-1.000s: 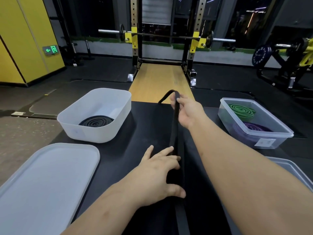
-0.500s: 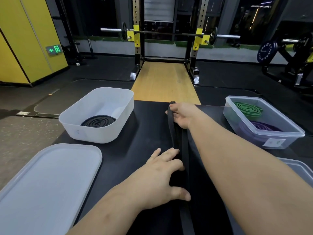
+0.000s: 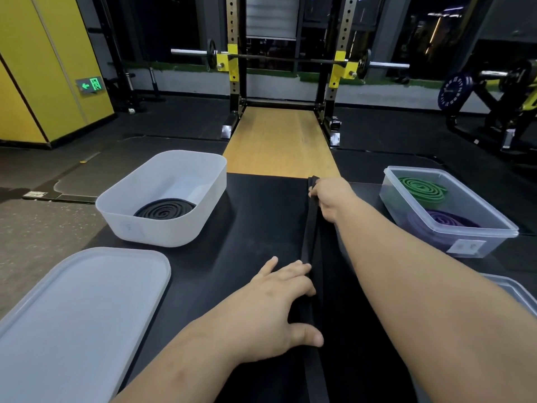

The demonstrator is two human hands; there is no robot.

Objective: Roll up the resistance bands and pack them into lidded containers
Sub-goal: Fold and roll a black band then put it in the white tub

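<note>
A long black resistance band (image 3: 310, 237) lies stretched out lengthwise on the black mat (image 3: 255, 222). My right hand (image 3: 331, 199) grips its far end near the mat's far edge. My left hand (image 3: 276, 306) presses flat on the band closer to me, fingers spread. An open white tub (image 3: 203, 205) at the left holds one rolled black band (image 3: 164, 210). A clear lidded container (image 3: 476, 242) at the right holds a rolled green band (image 3: 422, 191) and a rolled purple band (image 3: 447, 221).
A large translucent lid (image 3: 72, 309) lies at the near left. Another clear container's corner (image 3: 511, 289) shows at the right edge. Beyond the mat are a wooden lifting platform (image 3: 279, 146) and a squat rack with a barbell (image 3: 287, 58).
My right hand has lowered the band's far end from the air down onto the mat and stretched it farther away. My left hand has stayed pressed on the band.
</note>
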